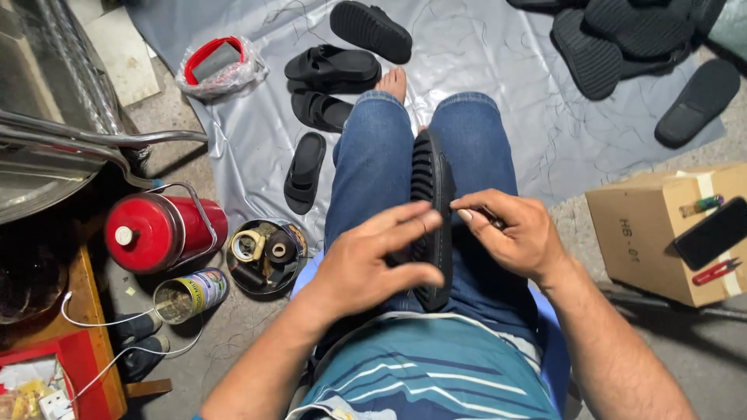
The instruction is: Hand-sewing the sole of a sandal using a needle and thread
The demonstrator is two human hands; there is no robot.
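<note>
While a red flask [159,231] lies far left beside an open tin can [189,294] and a round tin of tape rolls [266,255], the action sits centre — a black sandal [433,210] stands on edge between the denim knees. The left hand [372,264] presses flat against its near side, fingers spread. The right hand [517,233] pinches the sole's rim with fingertips. Further right — a cardboard box [654,233] carrying a dark phone [712,232] and red snips [716,271].

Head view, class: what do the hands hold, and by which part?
A black sandal, stood on edge on the lap: left hand on its sole side, right hand at its other edge.
</note>
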